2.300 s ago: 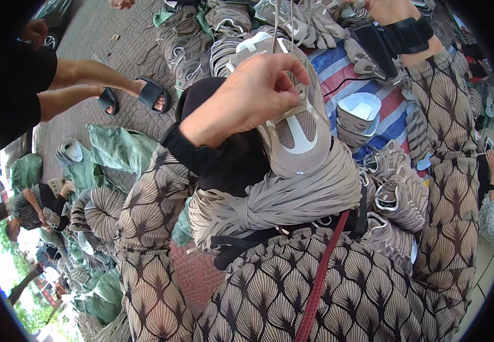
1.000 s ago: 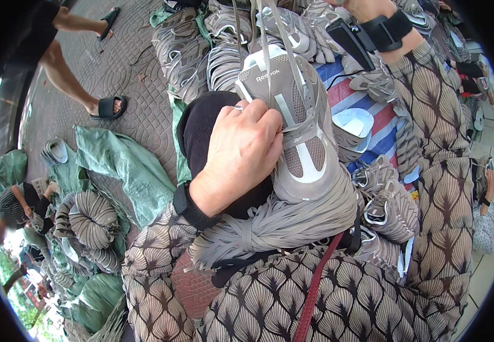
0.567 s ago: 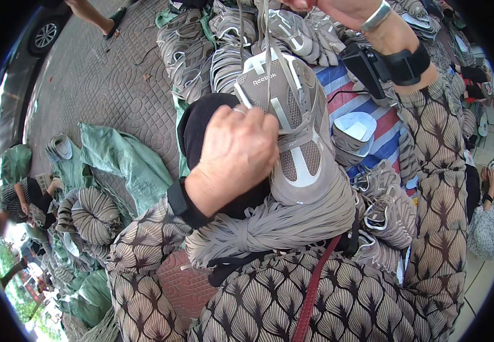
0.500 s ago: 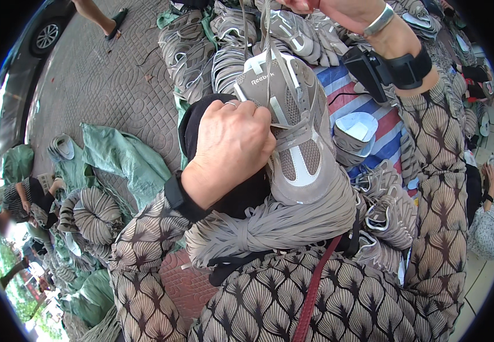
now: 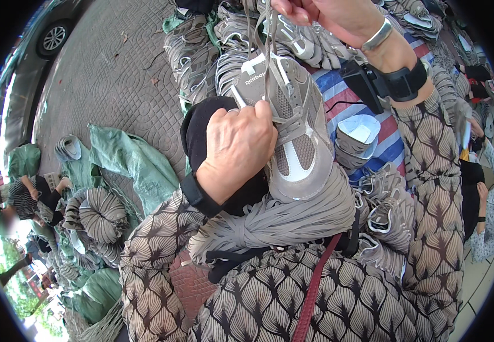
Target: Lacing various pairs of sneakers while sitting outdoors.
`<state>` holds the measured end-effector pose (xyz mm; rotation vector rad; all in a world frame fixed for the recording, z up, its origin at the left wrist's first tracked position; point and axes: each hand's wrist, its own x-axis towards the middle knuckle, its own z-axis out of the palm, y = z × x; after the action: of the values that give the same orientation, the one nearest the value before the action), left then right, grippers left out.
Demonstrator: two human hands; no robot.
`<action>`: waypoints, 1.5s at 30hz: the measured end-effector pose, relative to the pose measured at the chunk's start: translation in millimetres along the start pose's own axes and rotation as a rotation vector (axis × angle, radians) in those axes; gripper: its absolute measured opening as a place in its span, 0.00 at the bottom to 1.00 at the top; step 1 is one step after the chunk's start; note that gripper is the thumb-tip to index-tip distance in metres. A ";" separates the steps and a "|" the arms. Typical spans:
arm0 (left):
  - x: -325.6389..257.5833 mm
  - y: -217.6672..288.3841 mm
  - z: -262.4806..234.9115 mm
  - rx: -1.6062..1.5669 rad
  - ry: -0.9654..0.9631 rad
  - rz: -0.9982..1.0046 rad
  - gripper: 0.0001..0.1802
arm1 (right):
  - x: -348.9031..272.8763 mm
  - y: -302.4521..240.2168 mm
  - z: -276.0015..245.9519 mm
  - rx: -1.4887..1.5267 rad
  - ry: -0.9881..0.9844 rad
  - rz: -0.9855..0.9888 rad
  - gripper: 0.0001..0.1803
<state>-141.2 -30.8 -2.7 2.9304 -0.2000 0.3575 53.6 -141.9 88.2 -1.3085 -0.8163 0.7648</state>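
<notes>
A grey and white sneaker (image 5: 301,165) lies sole down across my lap, toe toward me. Its flat laces are threaded through part of the eyelets. My left hand (image 5: 237,149) is closed on the shoe's side by the tongue (image 5: 251,82), its fingertips hidden. Two long ends of shoelace (image 5: 268,40) rise taut from the shoe to the upper edge. There my right hand (image 5: 321,17) has curled fingers at the shoelace, partly cut off by the frame. Below the toe rests a thick bundle of grey laces (image 5: 281,225), tied in the middle.
Stacked grey shoe uppers (image 5: 193,57) stand beyond the sneaker. On a striped sheet (image 5: 338,85) to the right sit a nested pair of uppers (image 5: 356,139) and several laced shoes (image 5: 389,211). Green sacks (image 5: 130,154) lie left on the paving. Other people sit at both sides.
My right hand comes slightly lower into view, with the laces still stretched upward. My left hand keeps its hold on the sneaker, shifting little. The whole view has turned slightly.
</notes>
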 end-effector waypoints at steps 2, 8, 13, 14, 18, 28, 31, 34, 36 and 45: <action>-3.0 0.8 -4.6 -0.070 0.012 -0.034 0.08 | -3.5 -3.7 2.1 0.008 0.010 0.006 0.15; 4.2 -1.2 -18.8 -0.505 -0.224 -0.263 0.12 | -5.2 -4.3 0.2 0.064 -0.012 0.002 0.15; 19.8 -10.9 -17.7 -0.523 -0.373 -0.308 0.18 | -5.0 -7.2 6.5 0.073 -0.067 0.019 0.15; 21.9 -11.7 -15.9 -0.525 -0.370 -0.307 0.18 | -5.8 -7.1 7.6 0.069 -0.068 0.020 0.15; 19.2 -15.3 -3.1 -0.864 -0.492 -0.412 0.10 | -7.3 0.8 8.0 0.095 -0.070 0.015 0.15; 16.2 -27.0 -14.2 -0.854 -0.510 -0.190 0.06 | -9.3 1.1 16.3 0.128 -0.099 0.050 0.16; 21.2 -37.9 -19.8 -0.607 -0.527 0.002 0.07 | -13.6 -1.5 10.7 0.149 -0.051 0.078 0.15; 12.9 -32.0 -25.9 -0.878 -0.526 0.066 0.08 | -12.7 -3.4 8.3 0.177 -0.088 0.072 0.15; 15.1 -21.5 -39.5 -0.854 -0.607 0.057 0.07 | -14.7 -0.2 8.9 0.230 -0.086 0.153 0.15; 2.2 -51.0 -19.7 -0.330 -0.223 0.212 0.07 | 0.2 6.2 2.2 0.437 -0.183 0.173 0.15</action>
<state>-135.6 22.5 8.3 2.6205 -0.5481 0.0185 51.7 -140.0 82.2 -0.9326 -0.6362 1.1432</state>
